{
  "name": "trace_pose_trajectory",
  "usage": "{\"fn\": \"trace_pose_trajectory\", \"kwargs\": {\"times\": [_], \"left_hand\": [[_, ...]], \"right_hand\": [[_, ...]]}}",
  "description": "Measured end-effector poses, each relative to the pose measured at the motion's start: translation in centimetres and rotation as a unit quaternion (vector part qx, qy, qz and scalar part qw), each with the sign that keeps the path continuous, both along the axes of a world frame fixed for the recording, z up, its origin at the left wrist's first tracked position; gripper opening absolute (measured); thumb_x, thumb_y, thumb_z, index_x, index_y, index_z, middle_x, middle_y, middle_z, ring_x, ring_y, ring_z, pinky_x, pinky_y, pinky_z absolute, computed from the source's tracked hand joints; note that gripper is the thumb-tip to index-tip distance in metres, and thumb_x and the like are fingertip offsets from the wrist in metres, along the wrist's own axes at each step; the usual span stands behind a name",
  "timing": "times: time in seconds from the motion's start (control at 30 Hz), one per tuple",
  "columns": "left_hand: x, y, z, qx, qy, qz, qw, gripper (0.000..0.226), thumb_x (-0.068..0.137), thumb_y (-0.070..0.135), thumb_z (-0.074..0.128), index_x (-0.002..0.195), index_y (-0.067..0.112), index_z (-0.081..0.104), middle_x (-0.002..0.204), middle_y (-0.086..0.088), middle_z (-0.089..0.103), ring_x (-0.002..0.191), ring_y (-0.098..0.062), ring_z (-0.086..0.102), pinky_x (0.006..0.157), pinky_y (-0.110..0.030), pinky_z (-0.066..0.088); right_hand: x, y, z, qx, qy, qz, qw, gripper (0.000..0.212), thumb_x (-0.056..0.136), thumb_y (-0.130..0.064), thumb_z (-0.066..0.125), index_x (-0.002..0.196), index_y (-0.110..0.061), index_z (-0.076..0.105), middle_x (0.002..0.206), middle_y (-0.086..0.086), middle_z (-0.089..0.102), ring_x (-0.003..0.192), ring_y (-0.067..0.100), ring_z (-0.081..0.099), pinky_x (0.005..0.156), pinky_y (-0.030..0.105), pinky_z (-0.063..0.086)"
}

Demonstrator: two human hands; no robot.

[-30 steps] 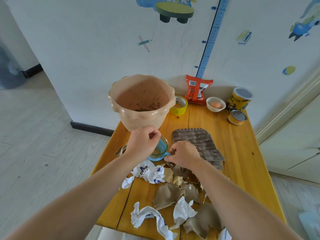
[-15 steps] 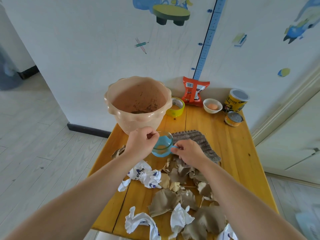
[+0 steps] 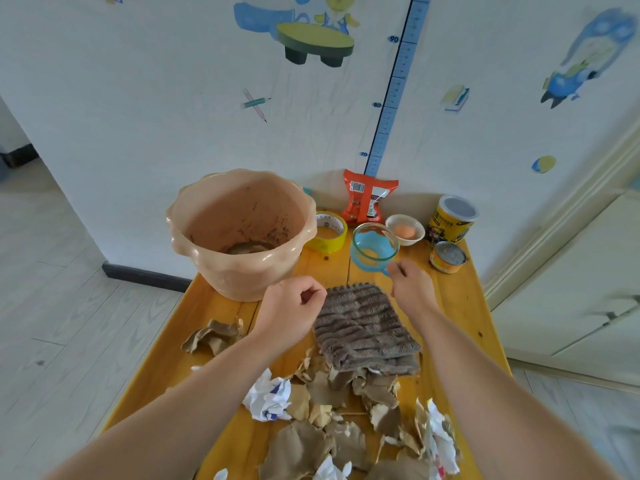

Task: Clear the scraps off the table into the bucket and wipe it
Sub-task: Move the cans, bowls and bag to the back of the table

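Right hand (image 3: 412,287) pinches the handle of the blue cup (image 3: 372,249), cup tilted. Left hand (image 3: 289,308) is a curled fist, nothing visible in it. Scraps (image 3: 311,441) cover the near table (image 3: 450,306). Bucket (image 3: 249,278) sits back left, cloth (image 3: 363,327) between the hands.

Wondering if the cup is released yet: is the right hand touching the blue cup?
Touching. The head view shows fingers of the right hand pinching the handle of the blue cup, with no gap.
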State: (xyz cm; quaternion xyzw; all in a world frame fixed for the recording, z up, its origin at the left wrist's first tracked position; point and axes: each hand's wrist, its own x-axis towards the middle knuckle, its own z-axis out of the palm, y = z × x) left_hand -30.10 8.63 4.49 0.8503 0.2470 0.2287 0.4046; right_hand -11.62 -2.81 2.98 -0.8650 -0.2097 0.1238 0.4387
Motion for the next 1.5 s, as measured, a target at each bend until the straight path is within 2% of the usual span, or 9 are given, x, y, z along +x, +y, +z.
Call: {"fn": "trace_pose_trajectory", "kwargs": {"times": [0.17, 0.47, 0.8, 0.97, 1.13, 1.2, 1.27, 1.4, 1.5], "left_hand": [[1.4, 0.1, -0.4, -0.019, 0.010, -0.002, 1.000, 0.015, 0.087, 0.018, 0.058, 0.077, 0.020, 0.068, 0.069, 0.013, 0.064, 0.065, 0.000, 0.056, 0.058, -0.003, 0.038], [3.3, 0.4, -1.1, -0.036, 0.027, -0.009, 0.999, 0.016, 0.088, 0.019, 0.057, 0.076, 0.020, 0.067, 0.067, 0.011, 0.062, 0.065, 0.000, 0.055, 0.061, -0.010, 0.042], [3.9, 0.6, -1.7, -0.054, 0.047, -0.015, 0.997, 0.016, 0.089, 0.022, 0.056, 0.076, 0.024, 0.065, 0.069, 0.009, 0.064, 0.061, 0.000, 0.053, 0.060, -0.010, 0.043], [3.9, 0.6, -1.9, -0.041, 0.046, -0.019, 0.998, 0.015, 0.089, 0.022, 0.056, 0.078, 0.025, 0.065, 0.074, 0.007, 0.066, 0.068, -0.005, 0.058, 0.064, -0.016, 0.044], [4.0, 0.2, -1.8, -0.039, 0.038, -0.022, 0.998, 0.015, 0.089, 0.021, 0.056, 0.078, 0.019, 0.067, 0.068, 0.006, 0.064, 0.059, -0.003, 0.051, 0.057, -0.016, 0.041], [4.2, 0.1, -1.6, -0.035, 0.036, -0.023, 0.998, 0.015, 0.089, 0.020, 0.056, 0.079, 0.016, 0.067, 0.066, 0.007, 0.062, 0.057, -0.001, 0.049, 0.056, -0.013, 0.040], [4.2, -0.2, -1.4, -0.037, 0.036, -0.029, 0.998, 0.015, 0.089, 0.019, 0.056, 0.079, 0.016, 0.067, 0.063, 0.011, 0.059, 0.056, 0.000, 0.048, 0.055, -0.009, 0.039], [4.2, -0.2, -1.1, -0.044, 0.039, -0.024, 0.998, 0.016, 0.089, 0.019, 0.057, 0.076, 0.023, 0.066, 0.065, 0.015, 0.060, 0.061, 0.003, 0.053, 0.059, -0.007, 0.041], [4.0, -0.4, -0.8, -0.032, 0.048, -0.022, 0.998, 0.016, 0.088, 0.021, 0.057, 0.076, 0.025, 0.065, 0.067, 0.013, 0.063, 0.064, 0.001, 0.056, 0.057, -0.008, 0.041]], "right_hand": [[3.7, 2.1, -1.0, -0.027, -0.009, -0.046, 0.999, 0.026, 0.095, -0.026, 0.040, 0.084, -0.009, 0.056, 0.068, 0.001, 0.051, 0.066, 0.020, 0.046, 0.052, 0.030, 0.030], [6.2, 5.4, -3.6, -0.052, 0.004, -0.069, 0.996, 0.024, 0.095, -0.020, 0.041, 0.080, -0.006, 0.052, 0.065, 0.000, 0.045, 0.061, 0.016, 0.040, 0.046, 0.029, 0.025], [8.0, 6.5, -4.6, -0.061, 0.007, -0.063, 0.996, 0.025, 0.095, -0.020, 0.041, 0.087, -0.002, 0.057, 0.074, 0.006, 0.050, 0.067, 0.018, 0.044, 0.048, 0.026, 0.028], [8.9, 6.5, -4.5, -0.059, 0.030, -0.047, 0.997, 0.025, 0.093, -0.018, 0.044, 0.078, -0.003, 0.056, 0.064, 0.005, 0.046, 0.067, 0.022, 0.043, 0.051, 0.029, 0.031], [9.7, 6.0, -3.7, -0.092, 0.022, -0.028, 0.995, 0.018, 0.091, -0.016, 0.046, 0.098, -0.008, 0.060, 0.090, 0.012, 0.058, 0.084, 0.028, 0.056, 0.063, 0.033, 0.044], [9.6, 5.5, -3.5, -0.090, 0.025, -0.043, 0.995, 0.027, 0.090, -0.015, 0.048, 0.116, -0.008, 0.054, 0.106, 0.015, 0.059, 0.091, 0.029, 0.057, 0.070, 0.036, 0.048], [8.8, 4.7, -2.9, -0.090, 0.005, -0.048, 0.995, 0.037, 0.090, -0.017, 0.050, 0.126, -0.010, 0.045, 0.114, 0.015, 0.057, 0.087, 0.025, 0.055, 0.066, 0.034, 0.044], [5.5, 3.2, -1.1, -0.041, -0.127, 0.033, 0.991, 0.029, 0.088, -0.020, 0.053, 0.117, -0.016, 0.048, 0.081, -0.003, 0.058, 0.070, 0.011, 0.054, 0.054, 0.026, 0.037], [1.8, 1.3, 0.2, -0.096, -0.170, 0.219, 0.956, 0.021, 0.084, -0.022, 0.059, 0.105, -0.022, 0.060, 0.081, -0.009, 0.056, 0.070, 0.004, 0.051, 0.062, 0.021, 0.040]]}}
